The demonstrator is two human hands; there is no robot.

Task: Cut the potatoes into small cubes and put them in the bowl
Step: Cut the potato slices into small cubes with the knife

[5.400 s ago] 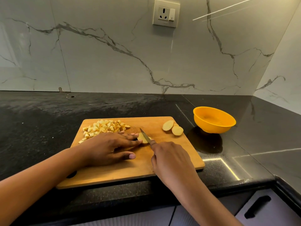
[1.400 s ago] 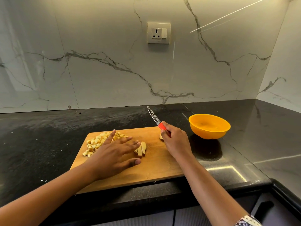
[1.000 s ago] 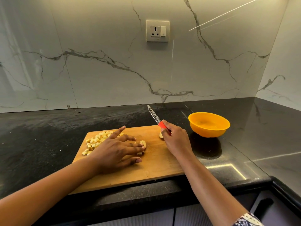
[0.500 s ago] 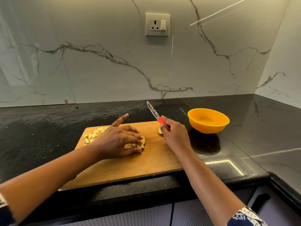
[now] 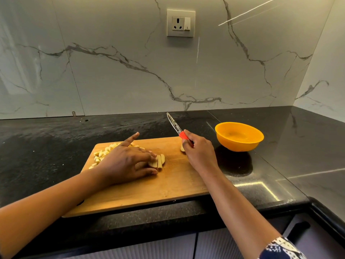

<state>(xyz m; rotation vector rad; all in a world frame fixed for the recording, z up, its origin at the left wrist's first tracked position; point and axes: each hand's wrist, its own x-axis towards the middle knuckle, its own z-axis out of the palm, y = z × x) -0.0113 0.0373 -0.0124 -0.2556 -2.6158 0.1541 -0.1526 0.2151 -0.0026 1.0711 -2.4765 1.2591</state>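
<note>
On the wooden cutting board [image 5: 168, 186] my left hand [image 5: 127, 161] pinches a bundle of pale potato strips [image 5: 158, 161] between thumb and fingers, index finger lifted. A heap of small potato cubes [image 5: 104, 152] lies at the board's back left, partly behind that hand. My right hand [image 5: 199, 154] grips a red-handled knife [image 5: 176, 128], blade raised and pointing away to the left. A potato slice [image 5: 182, 148] peeks out just left of the right hand. The orange bowl [image 5: 239, 136] stands right of the board; its inside looks bare.
The board rests on a black stone counter [image 5: 56, 143] whose front edge runs just below it. A marble wall with a power socket [image 5: 181, 23] closes the back; the counter turns a corner at the right. Drawer fronts with a handle [image 5: 298, 230] sit below.
My left hand has closed its fingers around the potato strips and gathered them together. My right hand keeps the knife raised over the board's far right part, nearly still.
</note>
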